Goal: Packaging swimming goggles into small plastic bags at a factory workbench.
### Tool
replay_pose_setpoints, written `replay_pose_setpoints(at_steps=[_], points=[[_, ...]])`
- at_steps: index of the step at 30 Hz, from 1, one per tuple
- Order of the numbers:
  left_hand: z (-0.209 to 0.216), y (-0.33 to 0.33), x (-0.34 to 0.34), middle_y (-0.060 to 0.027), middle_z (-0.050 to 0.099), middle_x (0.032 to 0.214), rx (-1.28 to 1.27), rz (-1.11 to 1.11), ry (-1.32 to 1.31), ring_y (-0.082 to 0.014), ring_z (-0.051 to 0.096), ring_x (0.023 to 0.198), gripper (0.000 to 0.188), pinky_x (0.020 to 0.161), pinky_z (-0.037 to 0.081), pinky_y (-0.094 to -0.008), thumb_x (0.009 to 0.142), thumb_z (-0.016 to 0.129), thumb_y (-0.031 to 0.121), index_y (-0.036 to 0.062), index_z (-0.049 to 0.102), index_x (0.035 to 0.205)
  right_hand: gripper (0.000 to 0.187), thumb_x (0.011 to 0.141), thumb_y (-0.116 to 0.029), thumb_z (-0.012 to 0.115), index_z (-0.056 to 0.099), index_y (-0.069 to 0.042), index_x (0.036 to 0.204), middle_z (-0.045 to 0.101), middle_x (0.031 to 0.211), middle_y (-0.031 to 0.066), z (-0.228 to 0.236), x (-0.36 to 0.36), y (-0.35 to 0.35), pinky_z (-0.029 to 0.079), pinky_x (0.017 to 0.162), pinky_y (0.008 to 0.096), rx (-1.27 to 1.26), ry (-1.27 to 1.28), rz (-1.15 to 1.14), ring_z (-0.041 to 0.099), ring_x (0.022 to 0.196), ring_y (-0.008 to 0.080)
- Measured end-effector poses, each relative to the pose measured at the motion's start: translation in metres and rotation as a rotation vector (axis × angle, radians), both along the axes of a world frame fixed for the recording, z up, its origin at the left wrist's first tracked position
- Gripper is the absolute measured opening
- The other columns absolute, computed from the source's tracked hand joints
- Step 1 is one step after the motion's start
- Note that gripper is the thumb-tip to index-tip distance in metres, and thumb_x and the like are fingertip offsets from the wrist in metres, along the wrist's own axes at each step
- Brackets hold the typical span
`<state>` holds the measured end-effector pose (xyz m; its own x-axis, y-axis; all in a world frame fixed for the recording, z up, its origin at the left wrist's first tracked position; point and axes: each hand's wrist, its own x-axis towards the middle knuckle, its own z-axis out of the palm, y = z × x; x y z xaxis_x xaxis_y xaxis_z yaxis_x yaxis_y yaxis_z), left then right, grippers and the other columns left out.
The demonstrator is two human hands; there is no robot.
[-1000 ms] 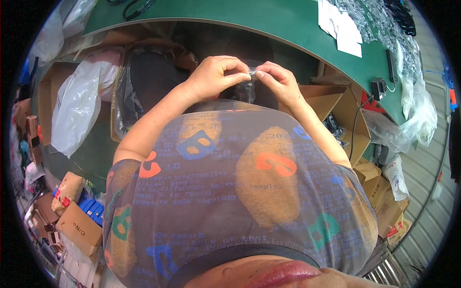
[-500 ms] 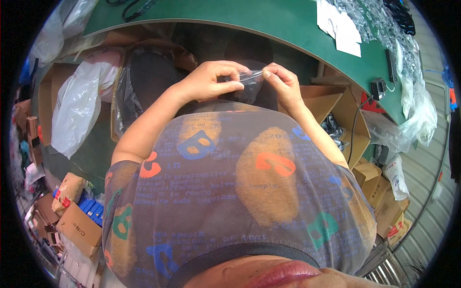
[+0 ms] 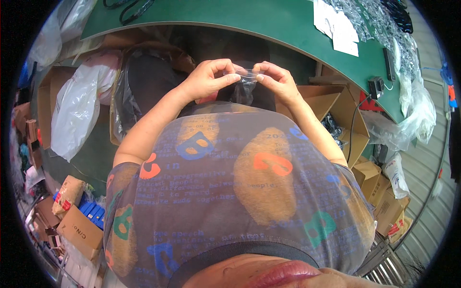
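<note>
Bag (image 3: pixel 246 90) between fingers (image 3: pixel 232 78) (contents unclear); carton (image 3: pixel 356 113) — plastic (image 3: pixel 331 126) inside

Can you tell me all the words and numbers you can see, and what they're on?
I won't copy the writing, but here's where it is:
Grey shirt: big coloured letters, small blue lines of print, partly blurred.
Brown carton, lower left: short dark print, tilted.
Tan package above it: red markings, too small to read.
White papers, upper right: no writing I can make out.
Pinched clear plastic: no print visible.
</note>
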<state>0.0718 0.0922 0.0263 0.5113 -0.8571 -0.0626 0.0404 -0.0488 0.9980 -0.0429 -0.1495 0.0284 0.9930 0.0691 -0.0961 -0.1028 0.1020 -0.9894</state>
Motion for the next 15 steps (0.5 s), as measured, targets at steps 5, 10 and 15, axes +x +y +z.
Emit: replay_pose_setpoints(at_steps=[5,10,15], points=[[-0.0034,-0.0013,-0.0005,-0.0131,0.073,0.119,0.072,0.018,-0.085,-0.0133,0.065,0.102,0.015,0.091,0.053,-0.0321,0.099,0.066,0.01,0.0027,0.059,0.088,0.015,0.096,-0.012,0.069,0.071,-0.002,0.107,0.063,0.101,0.0013,0.0,0.0022,-0.0051,0.045,0.091,0.0288,-0.162,-0.01,0.074,0.058,0.098,0.0126],[-0.002,-0.0018,-0.003,-0.0126,0.074,0.117,0.064,0.041,-0.09,-0.0132,0.065,0.101,0.017,0.09,0.053,-0.0317,0.099,0.066,0.01,0.0028,0.058,0.087,0.012,0.098,-0.012,0.068,0.071,-0.001,0.1,0.063,0.097,0.001,0.001,0.0031,-0.0032,0.045,0.086,0.0274,-0.203,-0.051,0.065,0.058,0.094,0.0114],[0.0026,-0.0056,-0.0057,-0.0117,0.074,0.115,0.0,0.078,-0.092,-0.014,0.065,0.101,0.021,0.09,0.053,-0.0326,0.095,0.072,0.012,0.0049,0.054,0.086,0.014,0.097,-0.015,0.07,0.071,-0.001,0.1,0.064,0.094,0.0008,-0.0007,0.0033,0.0042,0.047,0.081,0.0258,-0.203,-0.097,0.006,0.06,0.09,0.01]])
